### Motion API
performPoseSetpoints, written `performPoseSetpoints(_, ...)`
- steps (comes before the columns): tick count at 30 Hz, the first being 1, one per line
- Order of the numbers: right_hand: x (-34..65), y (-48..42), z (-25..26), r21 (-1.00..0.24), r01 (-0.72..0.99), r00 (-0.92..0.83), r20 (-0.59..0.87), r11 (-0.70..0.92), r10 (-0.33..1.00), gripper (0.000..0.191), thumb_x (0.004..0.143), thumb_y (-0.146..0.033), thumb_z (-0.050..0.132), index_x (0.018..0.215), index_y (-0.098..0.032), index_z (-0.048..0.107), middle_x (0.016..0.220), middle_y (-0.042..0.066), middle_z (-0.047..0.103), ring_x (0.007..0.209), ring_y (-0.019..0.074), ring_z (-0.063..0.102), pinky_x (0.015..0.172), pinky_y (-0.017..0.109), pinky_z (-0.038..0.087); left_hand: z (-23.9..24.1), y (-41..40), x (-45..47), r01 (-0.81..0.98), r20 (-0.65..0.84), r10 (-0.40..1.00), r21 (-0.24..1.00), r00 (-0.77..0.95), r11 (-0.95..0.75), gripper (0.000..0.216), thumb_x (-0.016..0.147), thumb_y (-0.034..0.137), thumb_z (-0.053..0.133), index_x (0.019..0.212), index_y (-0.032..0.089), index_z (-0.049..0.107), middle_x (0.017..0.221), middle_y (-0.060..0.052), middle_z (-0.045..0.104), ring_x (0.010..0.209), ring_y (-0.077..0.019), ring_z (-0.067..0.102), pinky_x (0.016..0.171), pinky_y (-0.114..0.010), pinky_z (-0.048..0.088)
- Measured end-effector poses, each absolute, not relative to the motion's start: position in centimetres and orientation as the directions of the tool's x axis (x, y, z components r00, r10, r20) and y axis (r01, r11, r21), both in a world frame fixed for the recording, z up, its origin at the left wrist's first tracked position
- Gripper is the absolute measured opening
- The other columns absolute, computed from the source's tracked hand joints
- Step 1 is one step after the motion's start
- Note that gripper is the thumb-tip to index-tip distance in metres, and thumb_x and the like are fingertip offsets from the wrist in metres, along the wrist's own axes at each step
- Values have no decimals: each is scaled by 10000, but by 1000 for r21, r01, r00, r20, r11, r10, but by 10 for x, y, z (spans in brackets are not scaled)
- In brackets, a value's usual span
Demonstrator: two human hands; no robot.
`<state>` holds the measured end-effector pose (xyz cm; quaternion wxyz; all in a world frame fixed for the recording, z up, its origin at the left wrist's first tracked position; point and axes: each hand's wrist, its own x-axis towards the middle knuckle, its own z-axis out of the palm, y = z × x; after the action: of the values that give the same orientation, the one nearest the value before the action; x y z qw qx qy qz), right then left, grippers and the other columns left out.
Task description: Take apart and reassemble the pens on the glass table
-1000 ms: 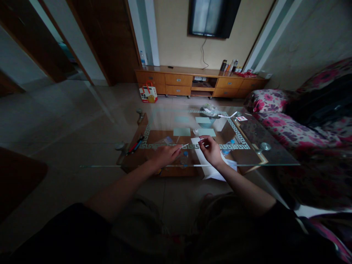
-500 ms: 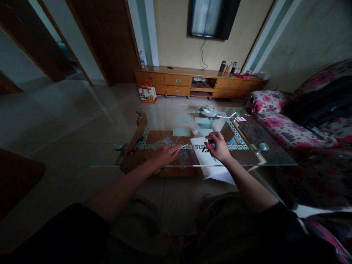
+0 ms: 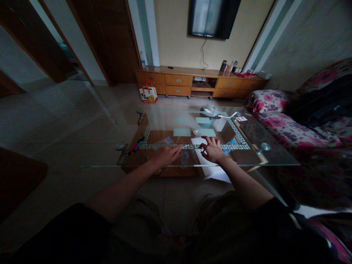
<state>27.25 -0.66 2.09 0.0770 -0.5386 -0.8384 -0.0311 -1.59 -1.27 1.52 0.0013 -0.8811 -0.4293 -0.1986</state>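
A: What was the left hand doing?

B: It had closed narrowly, thumb and fingers pinched around a thin white stick. The stick jutted from the fingertips toward the right hand, over the near part of the glass tabletop.

A: And the right hand itself?

B: That one was fairly wide, with its fingers spread and bent, and I saw nothing in its grasp. It stood just beside the stick's tip, apart from it, in front of a sheet of white paper. I couldn't tell whether either hand touched the glass.

A: Did the paper lie on the glass?

B: I couldn't say; it ran past the front edge, so it might have been beneath. A clear bottle with a blue cap showed between the two hands, a little nearer the person.

A: What else was around?

B: Some dark, red and blue pens lay near the left end. Toward the far right were a white strip and a red-and-white card, with a lined bin showing near the strip's left end.
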Motion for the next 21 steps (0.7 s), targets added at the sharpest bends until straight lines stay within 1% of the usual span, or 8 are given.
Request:
performPoseSetpoints(6,271,-5,18,5,902,-428,157,433,890,264,824,-309,629,1063,-223,701,1481,133,345,1263,408,324,995,645,266,16,-13,-16,762,350,755,150,555,-630,337,995,363,413,1238,271,627,956,-51,749,757,-186,685,646,-265,464)
performPoseSetpoints(14,272,-5,16,33,902,-429,160,430,889,269,828,-312,618,1072,-223,691,1488,138,338,1261,409,332,986,649,273,17,-14,-16,768,332,768,164,548,-619,346,996,378,407,1250,280,621,952,-48,748,755,-185,683,652,-265,462)
performPoseSetpoints(21,272,-5,16,48,912,-411,142,408,901,278,836,-325,618,1090,-230,678,1502,121,325,1278,400,319,1004,636,268,17,-13,-15,764,326,769,177,550,-621,352,999,386,402,1251,274,621,950,-50,744,745,-183,676,658,-269,460)
